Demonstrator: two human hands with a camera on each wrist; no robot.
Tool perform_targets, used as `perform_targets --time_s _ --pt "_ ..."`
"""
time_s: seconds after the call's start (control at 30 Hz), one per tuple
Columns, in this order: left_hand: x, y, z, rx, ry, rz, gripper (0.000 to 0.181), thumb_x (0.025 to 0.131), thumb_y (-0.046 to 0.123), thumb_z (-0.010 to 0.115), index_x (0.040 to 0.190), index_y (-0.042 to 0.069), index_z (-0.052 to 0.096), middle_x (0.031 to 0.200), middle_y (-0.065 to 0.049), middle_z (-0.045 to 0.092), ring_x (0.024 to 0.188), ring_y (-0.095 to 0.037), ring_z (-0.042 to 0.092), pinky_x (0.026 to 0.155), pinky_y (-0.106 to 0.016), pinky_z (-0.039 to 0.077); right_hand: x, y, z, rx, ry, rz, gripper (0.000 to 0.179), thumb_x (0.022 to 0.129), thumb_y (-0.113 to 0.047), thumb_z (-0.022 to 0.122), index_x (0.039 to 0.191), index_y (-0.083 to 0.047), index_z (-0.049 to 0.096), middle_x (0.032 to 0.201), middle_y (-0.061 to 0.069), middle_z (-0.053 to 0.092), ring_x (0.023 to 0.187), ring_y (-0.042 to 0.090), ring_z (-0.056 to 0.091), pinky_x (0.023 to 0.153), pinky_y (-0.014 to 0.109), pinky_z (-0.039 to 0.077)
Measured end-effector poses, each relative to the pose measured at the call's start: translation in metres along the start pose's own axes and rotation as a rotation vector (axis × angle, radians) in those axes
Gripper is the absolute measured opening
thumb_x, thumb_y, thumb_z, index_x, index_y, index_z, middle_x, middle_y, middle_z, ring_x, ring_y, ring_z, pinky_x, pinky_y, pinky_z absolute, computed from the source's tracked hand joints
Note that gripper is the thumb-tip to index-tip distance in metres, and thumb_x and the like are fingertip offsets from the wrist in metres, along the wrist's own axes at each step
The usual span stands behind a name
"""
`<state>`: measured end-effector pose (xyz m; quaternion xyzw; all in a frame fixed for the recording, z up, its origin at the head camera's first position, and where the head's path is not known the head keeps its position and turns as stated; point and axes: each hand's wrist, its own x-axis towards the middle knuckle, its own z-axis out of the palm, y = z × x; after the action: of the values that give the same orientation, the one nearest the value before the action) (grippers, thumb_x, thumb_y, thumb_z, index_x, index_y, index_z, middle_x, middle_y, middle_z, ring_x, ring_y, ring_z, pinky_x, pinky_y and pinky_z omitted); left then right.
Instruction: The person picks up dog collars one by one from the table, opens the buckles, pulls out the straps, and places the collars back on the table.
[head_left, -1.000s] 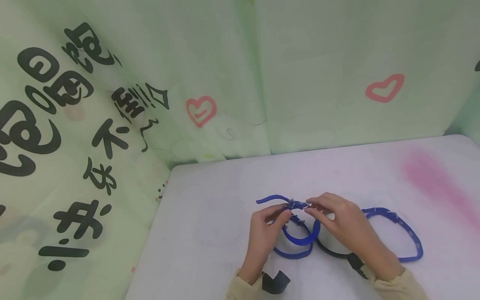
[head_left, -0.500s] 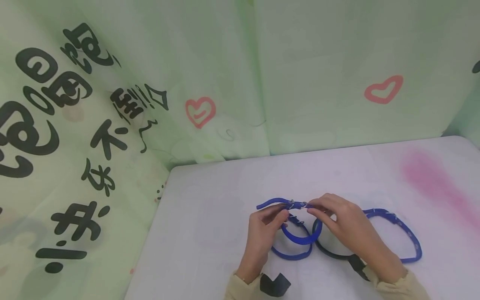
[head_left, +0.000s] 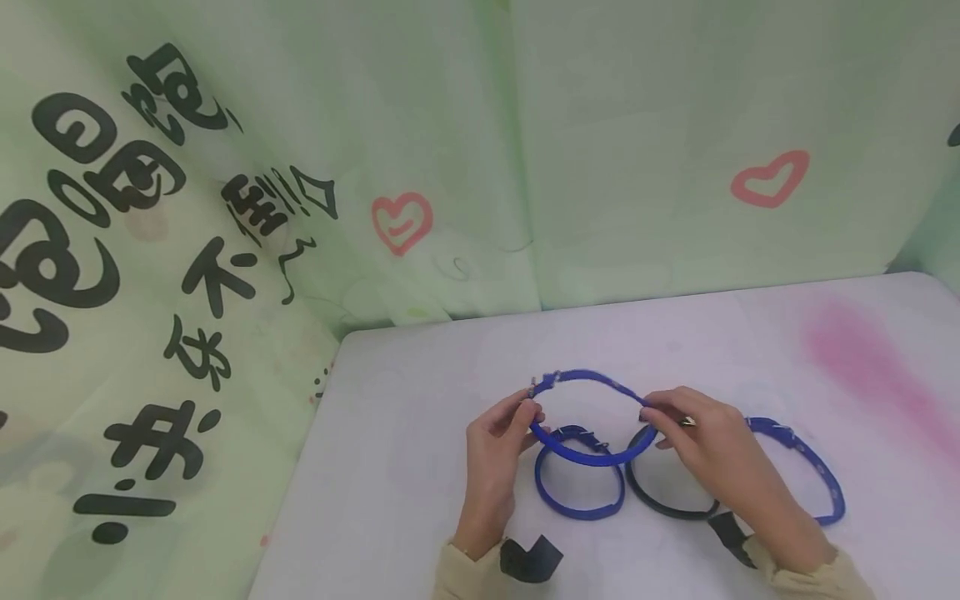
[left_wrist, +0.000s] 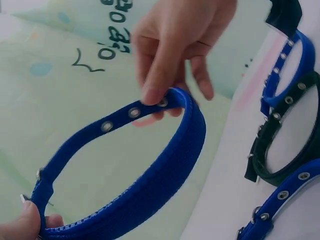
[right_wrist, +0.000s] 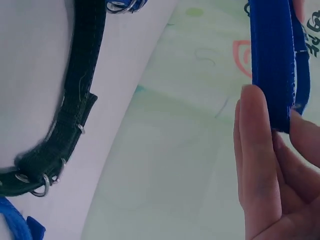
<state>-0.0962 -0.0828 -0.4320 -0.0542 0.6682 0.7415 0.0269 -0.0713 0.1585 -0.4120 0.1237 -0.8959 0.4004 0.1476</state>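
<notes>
We see the raised blue collar (head_left: 581, 457) standing as a closed loop above the table (head_left: 420, 417), so its fastening looks done to us, though whether the prong sits fully in its hole we cannot tell. Being laid down is what it lacks beside the others: a smaller blue collar (head_left: 581, 513) rests on the table at its six o'clock, a dark green collar (head_left: 675, 510) at four, and another blue collar (head_left: 828, 475) between three and four, partly behind the right arm. Our left hand (head_left: 495, 450) pinches the loop at nine o'clock, close to the metal buckle (head_left: 551, 380) at ten; our right hand (head_left: 705, 442) pinches it at three between thumb and fingers. The band is a flat woven-looking strap, broad and padded-looking along the lower side, with pale stitching at its edge, and narrowing to a thinner stretch set with round metal eyelets (left_wrist: 134, 112). We judge it pliable yet springy, since it bows into an oval. The green one shows a similar cloth surface and shiny rings.
</notes>
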Motion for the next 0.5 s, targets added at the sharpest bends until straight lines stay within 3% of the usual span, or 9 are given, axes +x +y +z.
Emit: perform_targets --time_s 0.17,0.3,0.5 --pt "0.002 0.001 -0.006 -0.078 0.028 0.021 0.037 0.092 0.028 0.071 0.122 0.007 0.068 0.11 -0.014 0.072 0.101 -0.023 0.07 0.088 -0.036 0.058 -0.002 0.002 -0.006 0.044 0.029 0.052 0.013 0.09 -0.001 0.07 0.103 0.0 0.069 0.088 0.01 0.073 0.065 0.007 0.07 0.063 0.01 0.054" --pt "0.0 0.002 -0.007 -0.051 0.039 0.032 0.035 0.092 0.027 0.072 0.12 0.006 0.068 0.109 -0.012 0.073 0.101 -0.024 0.072 0.089 -0.037 0.058 -0.002 0.003 -0.008 0.044 0.052 0.079 0.013 0.091 -0.006 0.07 0.103 -0.001 0.068 0.089 0.011 0.074 0.066 0.008 0.07 0.064 0.005 0.051" --pt "-0.003 0.005 -0.006 -0.038 0.088 0.042 0.03 0.089 0.017 0.076 0.116 0.007 0.068 0.107 -0.013 0.073 0.098 -0.026 0.073 0.089 -0.042 0.057 -0.002 0.002 -0.012 0.06 0.082 0.08 0.014 0.092 -0.007 0.07 0.103 0.002 0.068 0.087 0.014 0.074 0.061 0.004 0.068 0.06 0.007 0.052"
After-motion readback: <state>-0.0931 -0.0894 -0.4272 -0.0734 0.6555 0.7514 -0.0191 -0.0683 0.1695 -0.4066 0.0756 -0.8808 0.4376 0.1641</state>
